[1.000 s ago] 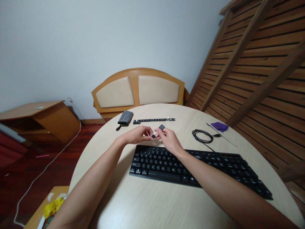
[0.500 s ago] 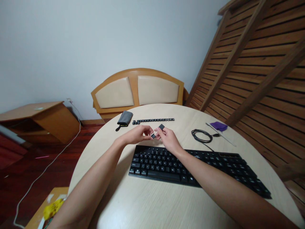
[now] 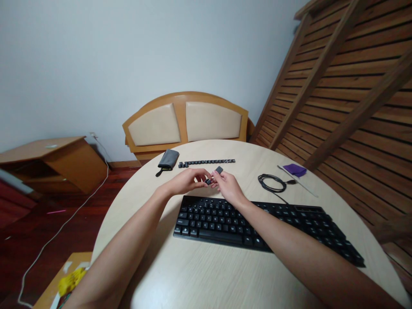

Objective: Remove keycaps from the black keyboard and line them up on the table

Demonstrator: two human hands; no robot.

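Above the far edge of a black keyboard [image 3: 219, 223], my two hands are close together over the table. My left hand [image 3: 191, 181] pinches a small black keycap [image 3: 208, 181] between thumb and fingertips. Right beside it, my right hand [image 3: 229, 188] is closed on a small dark grey block [image 3: 219, 170], whose end sticks out above the fingers; its exact kind is unclear. The fingertips of this hand are at the keycap. A row of loose black keycaps [image 3: 206, 162] lies beyond both hands. My right forearm crosses over the keyboard and hides part of its keys.
On the round table [image 3: 199, 274] lie a grey pouch [image 3: 169, 159] at the back left, a coiled black cable [image 3: 272, 183] at the right, and a purple cloth [image 3: 295, 170] by a thin strip. A slatted wooden panel [image 3: 347, 107] leans on the right.
The keycap has turned between my fingers and now shows its dark face, where a pale streak showed before. My right hand and the grey block have shifted only slightly.
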